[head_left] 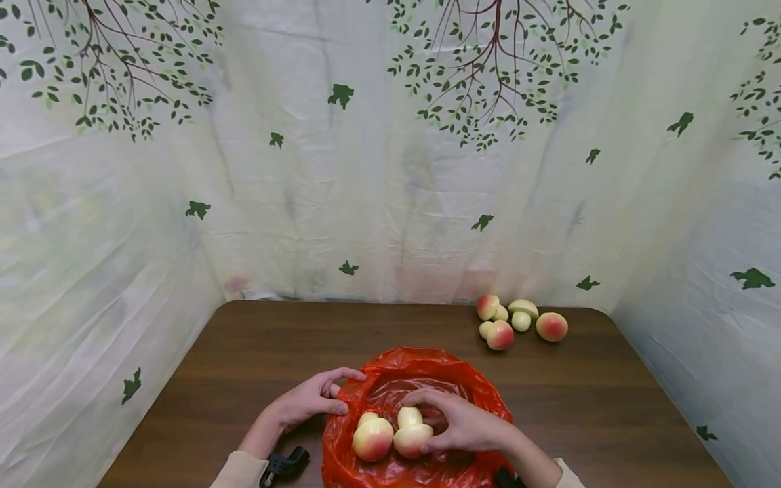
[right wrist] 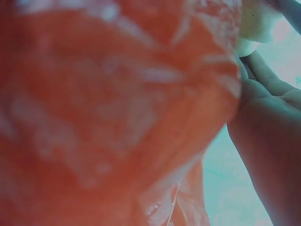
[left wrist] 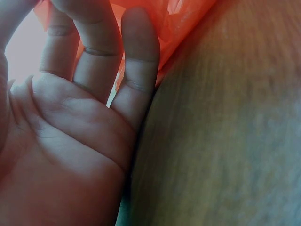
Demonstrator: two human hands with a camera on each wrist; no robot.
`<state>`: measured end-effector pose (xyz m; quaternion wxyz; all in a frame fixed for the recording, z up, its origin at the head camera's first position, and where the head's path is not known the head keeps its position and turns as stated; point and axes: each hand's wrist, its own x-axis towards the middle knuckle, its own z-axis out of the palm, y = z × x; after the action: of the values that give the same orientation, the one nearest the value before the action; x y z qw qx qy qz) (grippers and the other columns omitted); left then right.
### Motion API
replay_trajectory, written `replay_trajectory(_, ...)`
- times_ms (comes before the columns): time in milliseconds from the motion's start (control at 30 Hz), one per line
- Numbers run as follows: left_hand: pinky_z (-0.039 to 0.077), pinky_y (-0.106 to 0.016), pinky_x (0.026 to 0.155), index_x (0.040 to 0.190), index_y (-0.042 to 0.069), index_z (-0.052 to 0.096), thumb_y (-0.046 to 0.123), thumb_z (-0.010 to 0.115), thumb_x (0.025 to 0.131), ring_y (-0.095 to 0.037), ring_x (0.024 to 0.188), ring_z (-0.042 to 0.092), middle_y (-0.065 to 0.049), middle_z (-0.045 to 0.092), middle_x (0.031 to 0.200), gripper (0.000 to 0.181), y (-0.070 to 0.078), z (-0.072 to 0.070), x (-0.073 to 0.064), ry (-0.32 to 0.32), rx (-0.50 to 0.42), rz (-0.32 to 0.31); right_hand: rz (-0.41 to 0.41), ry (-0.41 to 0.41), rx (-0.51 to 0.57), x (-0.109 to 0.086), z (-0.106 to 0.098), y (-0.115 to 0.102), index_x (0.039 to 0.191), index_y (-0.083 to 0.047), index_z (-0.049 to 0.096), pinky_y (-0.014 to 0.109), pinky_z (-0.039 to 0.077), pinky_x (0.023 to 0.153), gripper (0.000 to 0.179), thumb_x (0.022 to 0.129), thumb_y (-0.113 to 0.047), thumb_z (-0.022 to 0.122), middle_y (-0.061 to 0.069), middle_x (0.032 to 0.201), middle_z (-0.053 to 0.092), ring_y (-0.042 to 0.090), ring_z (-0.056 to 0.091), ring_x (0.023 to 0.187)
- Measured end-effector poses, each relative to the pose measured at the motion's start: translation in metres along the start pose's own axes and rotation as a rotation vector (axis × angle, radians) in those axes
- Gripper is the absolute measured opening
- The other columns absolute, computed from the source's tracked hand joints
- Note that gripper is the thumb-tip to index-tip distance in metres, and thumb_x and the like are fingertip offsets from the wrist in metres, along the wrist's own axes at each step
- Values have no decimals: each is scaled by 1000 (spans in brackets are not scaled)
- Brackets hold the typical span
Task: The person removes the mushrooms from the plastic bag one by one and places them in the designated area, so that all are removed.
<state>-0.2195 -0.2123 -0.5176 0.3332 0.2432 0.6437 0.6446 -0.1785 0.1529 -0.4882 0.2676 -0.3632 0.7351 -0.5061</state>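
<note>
A red plastic bag (head_left: 488, 386) lies with its mouth spread wide on the wooden table. Inside it, my right hand (head_left: 460, 417) grips a toy mushroom (head_left: 410, 417), thumb at the pink-tinged cap and fingers over the pale stem. Part of that mushroom (right wrist: 256, 21) shows beside the palm in the right wrist view. Just left of it in the bag is a second toy mushroom (head_left: 373, 440), cap facing up. My left hand (head_left: 311, 400) touches the bag's left rim with thumb and forefinger apart. Its other fingers (left wrist: 141, 42) are loosely bent against the red plastic (left wrist: 188, 19).
At the table's back right stand several more toy mushrooms (head_left: 500, 335), one with its cap (head_left: 552, 327) towards me. A black strap (head_left: 283, 466) sits at my left wrist. Leaf-patterned pale curtains (head_left: 390, 203) rise behind the table (head_left: 274, 332) and on both sides.
</note>
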Motion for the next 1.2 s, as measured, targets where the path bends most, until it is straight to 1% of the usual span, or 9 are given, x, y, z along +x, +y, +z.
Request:
replay_trajectory(133,66,-30,80,154,1,43,13,68,103,-5,73,74,8,75,81,58,-2,-1,1,0,8,-3,-8,-2,15,0,0,-1,152,-7,50,19,50,109,62,99,-22,77,18,156,50,15,55,141)
replay_trajectory(233,66,-30,80,153,2,44,13,67,103,-5,73,74,8,75,81,57,-3,-1,1,-5,8,-1,3,6,32,0,-1,-2,152,-8,50,20,51,109,62,98,-21,77,16,157,49,17,56,140)
replay_trajectory(433,66,-29,80,154,2,43,12,67,103,-5,73,74,9,74,81,57,-3,-2,2,-8,8,-3,5,53,49,-6,-7,-8,154,-5,49,20,49,111,64,99,-21,77,18,160,47,21,56,141)
replay_trajectory(533,66,-29,80,154,2,43,12,66,104,-4,71,74,9,73,80,56,-3,-2,1,-6,12,-7,-9,74,43,-9,-11,-12,154,-8,49,20,49,111,63,99,-21,77,18,159,49,23,58,137)
replay_trajectory(600,66,-29,80,154,2,43,12,66,104,-4,72,74,9,74,80,56,-3,-2,1,-9,8,-7,-21,84,52,-11,-15,-14,154,-12,50,20,49,111,62,99,-20,76,18,159,49,22,59,135)
replay_trajectory(700,66,-30,82,154,2,43,11,65,105,-6,75,76,7,76,83,55,-4,-2,1,-19,-9,-3,-58,91,87,-14,-20,-14,154,-14,50,22,50,112,59,100,-16,75,21,158,48,20,56,141)
replay_trajectory(800,66,-31,83,155,2,42,10,64,105,-7,78,78,6,78,86,55,-3,-2,1,-26,-24,-6,-76,107,100,-17,-26,-15,153,-14,51,23,50,112,58,100,-13,74,22,157,49,12,53,145)
replay_trajectory(967,66,-30,82,155,1,41,10,63,105,-7,77,78,5,78,86,56,-2,-1,1,-23,-22,-1,-57,156,107,-23,-38,-19,153,-16,51,24,53,110,57,100,-13,74,20,157,50,11,55,142)
replay_trajectory(1200,66,-29,81,156,-2,38,10,62,106,-8,77,78,4,78,87,57,0,0,1,-30,-23,19,-43,238,106,-35,-56,-23,156,-5,47,26,56,105,60,101,-10,72,19,157,51,11,59,135)
